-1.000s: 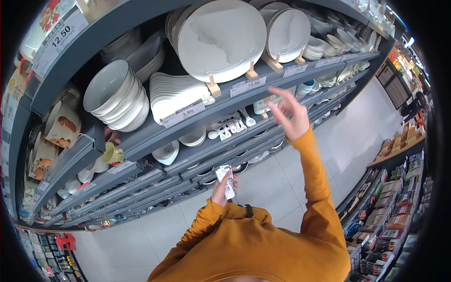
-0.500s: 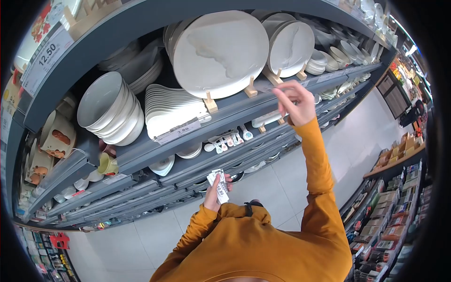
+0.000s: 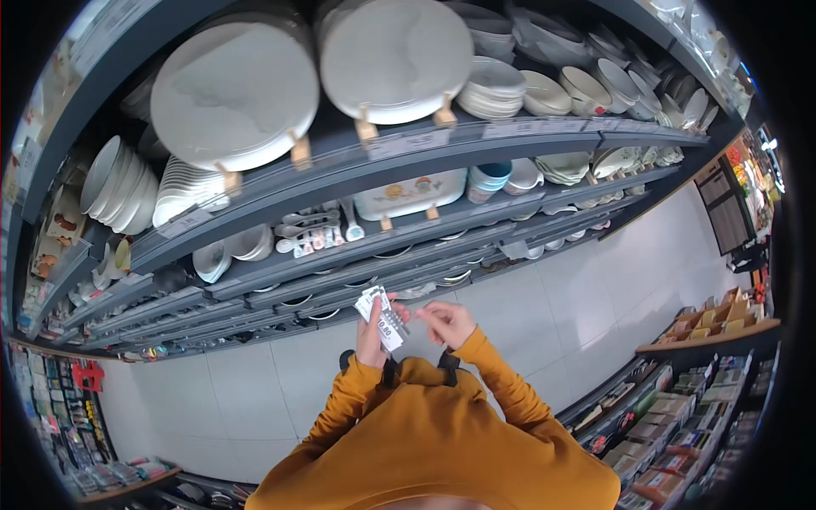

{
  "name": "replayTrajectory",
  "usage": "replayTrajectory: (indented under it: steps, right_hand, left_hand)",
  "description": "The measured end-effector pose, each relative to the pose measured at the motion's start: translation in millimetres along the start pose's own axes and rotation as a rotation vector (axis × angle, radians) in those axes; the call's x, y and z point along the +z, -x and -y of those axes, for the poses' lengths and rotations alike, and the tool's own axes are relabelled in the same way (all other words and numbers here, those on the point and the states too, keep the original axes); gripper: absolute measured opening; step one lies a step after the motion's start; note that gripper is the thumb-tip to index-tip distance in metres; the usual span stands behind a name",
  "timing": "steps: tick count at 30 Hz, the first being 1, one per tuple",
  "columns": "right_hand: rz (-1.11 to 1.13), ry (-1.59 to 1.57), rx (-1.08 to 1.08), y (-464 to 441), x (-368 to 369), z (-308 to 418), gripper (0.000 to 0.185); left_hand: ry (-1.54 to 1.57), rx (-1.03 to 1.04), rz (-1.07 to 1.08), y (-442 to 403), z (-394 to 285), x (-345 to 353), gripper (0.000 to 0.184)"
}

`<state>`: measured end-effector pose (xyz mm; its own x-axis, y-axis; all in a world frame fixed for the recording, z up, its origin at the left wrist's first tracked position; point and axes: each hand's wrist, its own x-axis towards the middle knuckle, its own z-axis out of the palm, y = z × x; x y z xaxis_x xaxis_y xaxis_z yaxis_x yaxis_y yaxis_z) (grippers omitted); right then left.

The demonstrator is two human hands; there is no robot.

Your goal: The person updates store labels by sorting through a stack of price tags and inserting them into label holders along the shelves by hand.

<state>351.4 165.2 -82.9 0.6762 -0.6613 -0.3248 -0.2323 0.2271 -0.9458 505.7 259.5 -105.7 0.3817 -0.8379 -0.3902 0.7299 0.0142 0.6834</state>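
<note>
My left hand [image 3: 371, 337] grips a small fanned stack of white price labels [image 3: 388, 325], low in front of my body; "0.80" can be read on one. Just right of the labels is my right hand [image 3: 449, 325], its fingers bent and pinched together. Whether anything thin is between those fingertips is too small to tell. Above both hands, on the upper shelf, large white plates [image 3: 235, 95] stand upright on wooden holders. A printed tray [image 3: 410, 194] stands on the shelf below them, beside a group of spoons [image 3: 319, 234].
Grey shelf edges [image 3: 340, 174] curve across the view. Stacked bowls [image 3: 119, 187] stand at the left, more bowls [image 3: 586, 89] at the upper right. Pale floor tiles [image 3: 544, 314] lie beyond my hands. Another rack of packaged goods [image 3: 671, 421] is at the lower right.
My right hand has come down from the shelf edge to beside the labels. The view has shifted right along the shelves. My left hand still holds the labels.
</note>
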Motion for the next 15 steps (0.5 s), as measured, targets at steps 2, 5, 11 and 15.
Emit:
replayTrajectory:
  steps: [2,5,11,15]
  right_hand:
    - [-0.112,0.106,-0.035,-9,-53,-1,0.027]
    - [-0.290,0.645,-0.306,-47,-119,5,0.030]
    - [-0.392,1.168,-0.454,-124,-187,31,0.035]
    - [-0.290,1.247,-0.551,-154,-208,30,0.016]
  left_hand:
    - [-0.017,-0.012,-0.024,2,23,18,0.045]
    - [-0.049,-0.077,-0.055,14,47,49,0.044]
    - [-0.088,-0.030,-0.056,34,70,97,0.050]
    - [-0.008,-0.064,-0.013,36,80,99,0.053]
